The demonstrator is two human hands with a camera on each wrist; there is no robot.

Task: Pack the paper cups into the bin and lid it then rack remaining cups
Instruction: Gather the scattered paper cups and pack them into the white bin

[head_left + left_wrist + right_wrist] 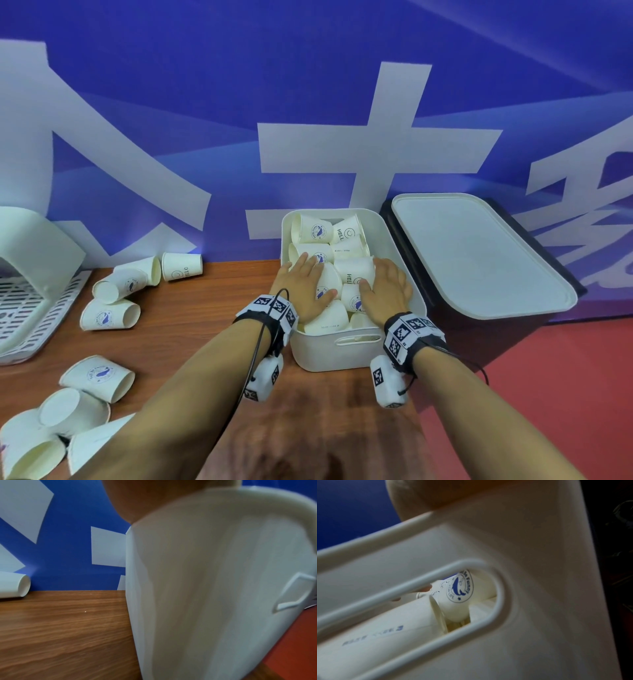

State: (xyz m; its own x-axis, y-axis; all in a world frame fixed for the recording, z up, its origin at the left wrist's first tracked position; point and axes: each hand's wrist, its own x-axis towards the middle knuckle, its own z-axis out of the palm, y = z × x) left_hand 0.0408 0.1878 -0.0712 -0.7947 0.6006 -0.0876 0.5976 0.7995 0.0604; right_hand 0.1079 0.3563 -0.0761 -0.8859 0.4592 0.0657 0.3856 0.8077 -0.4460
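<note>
On the wooden table (pixel 212 329), against the blue wall: a white bin (pixel 337 353) stands open, its short handle side toward the person.
Bin contents: paper cups (pixel 346 246) lie on their sides in a loose heap that reaches about to the rim, so they probably need flattening before a lid can seat.
Left hand (pixel 303 287): spread flat, fingers straight, palm down on the cups at the bin's left side; it grips nothing and seems to press the heap down.
Right hand (pixel 385 291): likewise flat with fingers extended, resting on the cups at the right side, holding nothing.
Why two hands: pressing both sides at once would keep cups from tipping out over either wall.
Lid (pixel 479 253): lies to the right of the bin, on a dark block, near enough for the right hand to fetch.
Handle slot (pixel 471 601): the right wrist view looks through it at printed cups crowded inside.
Loose cups (pixel 109 313): several lie tipped over on the table to the left, well apart from the bin.
Rack (pixel 30 308): white and slotted, at the far left edge beside those cups, likely where they go.
Stage: packing looks nearly finished; lidding not yet done.
</note>
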